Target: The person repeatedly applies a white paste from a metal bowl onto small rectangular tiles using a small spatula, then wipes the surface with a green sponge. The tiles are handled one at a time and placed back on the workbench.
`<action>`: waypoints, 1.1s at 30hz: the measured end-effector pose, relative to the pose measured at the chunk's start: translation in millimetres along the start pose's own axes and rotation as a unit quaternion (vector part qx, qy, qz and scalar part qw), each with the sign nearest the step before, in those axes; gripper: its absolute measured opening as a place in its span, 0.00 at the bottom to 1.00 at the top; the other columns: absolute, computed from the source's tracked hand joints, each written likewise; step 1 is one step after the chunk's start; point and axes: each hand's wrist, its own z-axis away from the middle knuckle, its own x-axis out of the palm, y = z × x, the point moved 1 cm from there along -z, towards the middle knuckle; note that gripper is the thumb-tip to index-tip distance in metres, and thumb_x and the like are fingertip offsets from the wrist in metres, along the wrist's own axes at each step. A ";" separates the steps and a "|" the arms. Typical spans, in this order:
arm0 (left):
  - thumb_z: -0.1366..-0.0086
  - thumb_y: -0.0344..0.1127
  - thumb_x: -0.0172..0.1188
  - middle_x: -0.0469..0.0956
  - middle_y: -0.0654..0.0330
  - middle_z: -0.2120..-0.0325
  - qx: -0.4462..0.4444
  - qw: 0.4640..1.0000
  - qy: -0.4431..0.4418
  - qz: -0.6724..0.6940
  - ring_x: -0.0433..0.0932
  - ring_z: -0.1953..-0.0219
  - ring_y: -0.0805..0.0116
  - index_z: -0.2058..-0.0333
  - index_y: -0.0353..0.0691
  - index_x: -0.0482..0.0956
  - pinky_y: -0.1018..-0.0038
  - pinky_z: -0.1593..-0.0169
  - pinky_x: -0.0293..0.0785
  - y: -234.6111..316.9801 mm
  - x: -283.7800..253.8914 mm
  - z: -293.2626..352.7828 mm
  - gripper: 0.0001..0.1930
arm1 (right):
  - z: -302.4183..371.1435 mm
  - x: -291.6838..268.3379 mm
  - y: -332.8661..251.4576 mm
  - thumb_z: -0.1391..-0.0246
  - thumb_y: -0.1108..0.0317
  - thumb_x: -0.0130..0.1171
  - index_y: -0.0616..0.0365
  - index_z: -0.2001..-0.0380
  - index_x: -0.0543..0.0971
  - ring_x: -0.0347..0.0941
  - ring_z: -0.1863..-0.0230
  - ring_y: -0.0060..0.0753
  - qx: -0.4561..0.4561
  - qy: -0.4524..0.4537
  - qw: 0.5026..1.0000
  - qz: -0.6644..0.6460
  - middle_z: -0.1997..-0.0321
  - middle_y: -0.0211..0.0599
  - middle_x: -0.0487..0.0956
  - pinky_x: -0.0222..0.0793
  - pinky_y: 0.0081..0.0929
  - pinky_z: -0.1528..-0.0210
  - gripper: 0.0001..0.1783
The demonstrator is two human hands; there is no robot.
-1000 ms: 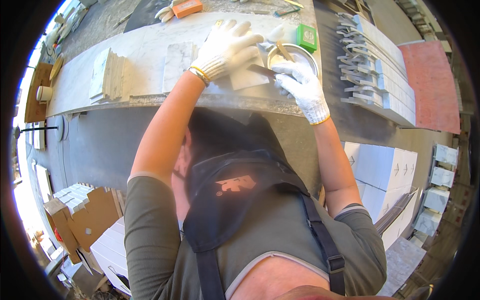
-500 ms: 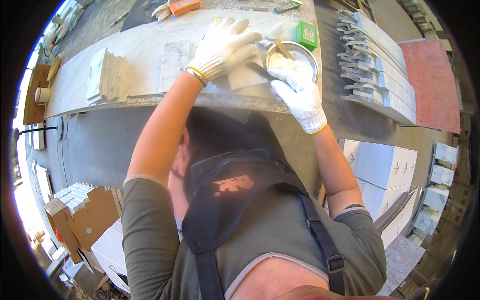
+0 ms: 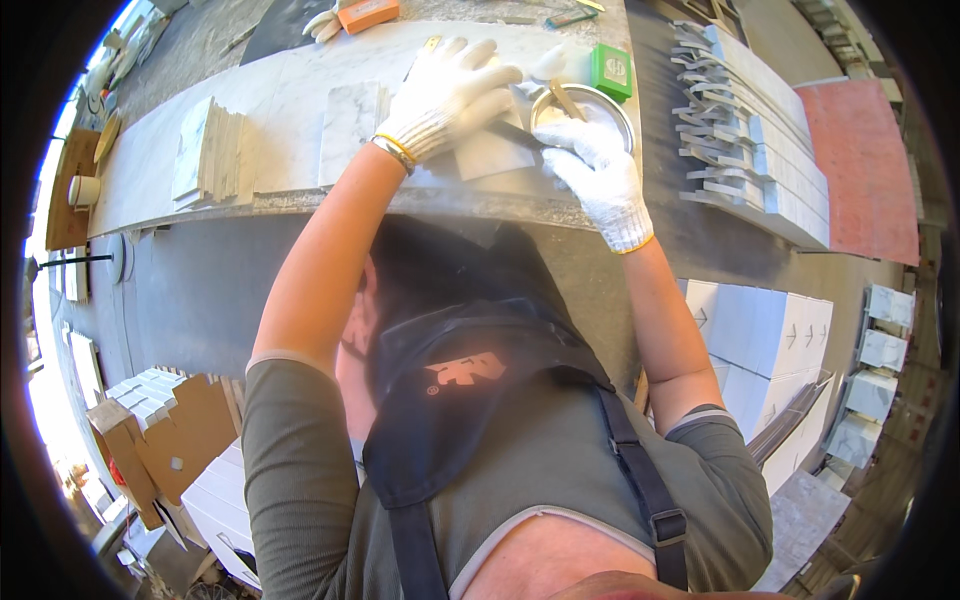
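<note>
My left hand (image 3: 452, 92), in a white knit glove, lies over the marble worktop with its fingers spread and holds nothing visible. Beneath and beside it is a pale flat tile (image 3: 492, 153), partly covered by the hand. My right hand (image 3: 608, 183), gloved the same way, reaches over the near rim of a round tin (image 3: 629, 128) with thumb and fingers apart. A flat wooden stick (image 3: 566, 99) leans in the tin, just beyond those fingers. Whitish material fills part of the tin; my right fingertips blend into it.
A green box (image 3: 612, 72) stands behind the tin, and an orange block (image 3: 368, 14) lies at the back. Stacked marble tiles (image 3: 208, 152) stand on the worktop's left. Strapped slabs (image 3: 755, 135) are on the right. White cartons (image 3: 768, 330) stand at my right.
My right hand has shifted slightly away from me, farther over the tin. The left hand stays spread in nearly the same place.
</note>
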 end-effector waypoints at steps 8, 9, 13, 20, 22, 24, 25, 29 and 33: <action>0.28 0.50 0.57 0.72 0.51 0.35 -0.002 1.000 0.007 0.003 0.68 0.35 0.46 0.40 0.59 0.81 0.54 0.33 0.64 -0.6 1.2 2.2 0.20 | 2.0 4.9 -10.9 0.44 0.80 0.66 0.60 0.53 0.87 0.79 0.65 0.28 -0.074 0.015 0.992 0.102 0.61 0.37 0.83 0.76 0.26 0.62 0.14; 0.28 0.50 0.57 0.72 0.51 0.35 -0.002 1.000 0.004 0.002 0.68 0.35 0.46 0.40 0.59 0.81 0.54 0.33 0.64 -0.4 1.5 2.0 0.20 | 1.9 4.9 -10.6 0.44 0.80 0.66 0.60 0.53 0.87 0.79 0.64 0.29 -0.035 0.019 0.996 0.079 0.62 0.37 0.83 0.76 0.26 0.62 0.15; 0.28 0.50 0.58 0.72 0.51 0.35 -0.005 1.000 0.001 -0.007 0.68 0.36 0.46 0.40 0.59 0.81 0.54 0.33 0.64 0.0 1.1 1.9 0.20 | 2.3 7.0 -12.7 0.44 0.80 0.66 0.60 0.52 0.86 0.79 0.63 0.28 -0.109 0.003 0.986 0.126 0.60 0.36 0.83 0.76 0.25 0.61 0.15; 0.28 0.50 0.57 0.73 0.50 0.36 -0.006 1.000 -0.001 0.012 0.69 0.37 0.46 0.41 0.58 0.81 0.54 0.34 0.64 -1.3 2.3 1.3 0.20 | -1.3 5.5 -10.9 0.42 0.77 0.66 0.59 0.51 0.86 0.80 0.61 0.26 -0.066 0.011 0.994 0.091 0.59 0.33 0.85 0.77 0.27 0.54 0.15; 0.28 0.50 0.57 0.73 0.51 0.37 0.004 1.000 0.016 -0.002 0.69 0.37 0.46 0.41 0.58 0.81 0.54 0.34 0.65 -1.4 2.8 2.1 0.20 | 1.7 10.4 -12.1 0.41 0.75 0.66 0.59 0.52 0.86 0.81 0.60 0.29 -0.068 0.013 0.995 0.075 0.60 0.34 0.86 0.78 0.27 0.53 0.14; 0.29 0.50 0.57 0.73 0.51 0.37 0.010 1.000 0.022 -0.005 0.69 0.38 0.47 0.42 0.58 0.81 0.54 0.35 0.65 -2.3 3.7 1.5 0.19 | 11.2 18.4 -16.1 0.41 0.71 0.67 0.59 0.54 0.87 0.84 0.57 0.33 -0.078 -0.008 0.995 0.062 0.59 0.38 0.88 0.79 0.26 0.52 0.12; 0.29 0.51 0.57 0.73 0.51 0.37 0.010 1.000 0.020 -0.001 0.70 0.38 0.47 0.42 0.58 0.82 0.55 0.35 0.65 -2.4 4.1 1.6 0.19 | 12.4 16.6 -16.1 0.39 0.69 0.66 0.61 0.52 0.86 0.83 0.58 0.30 -0.055 -0.023 0.997 0.050 0.58 0.36 0.88 0.78 0.24 0.53 0.14; 0.29 0.51 0.57 0.73 0.51 0.38 0.019 0.999 0.030 0.002 0.70 0.39 0.46 0.44 0.57 0.82 0.55 0.35 0.66 -2.2 2.3 -0.7 0.18 | 24.7 4.1 -12.6 0.33 0.67 0.61 0.59 0.39 0.79 0.77 0.67 0.20 0.198 0.014 0.955 -0.219 0.62 0.34 0.84 0.72 0.19 0.66 0.21; 0.30 0.49 0.58 0.73 0.49 0.38 0.016 1.000 -0.001 0.019 0.70 0.39 0.45 0.46 0.55 0.83 0.54 0.36 0.65 2.4 -5.6 0.7 0.17 | 46.2 20.3 -2.4 0.30 0.68 0.58 0.61 0.31 0.69 0.79 0.67 0.23 0.311 0.117 0.879 -0.343 0.60 0.35 0.82 0.73 0.20 0.69 0.27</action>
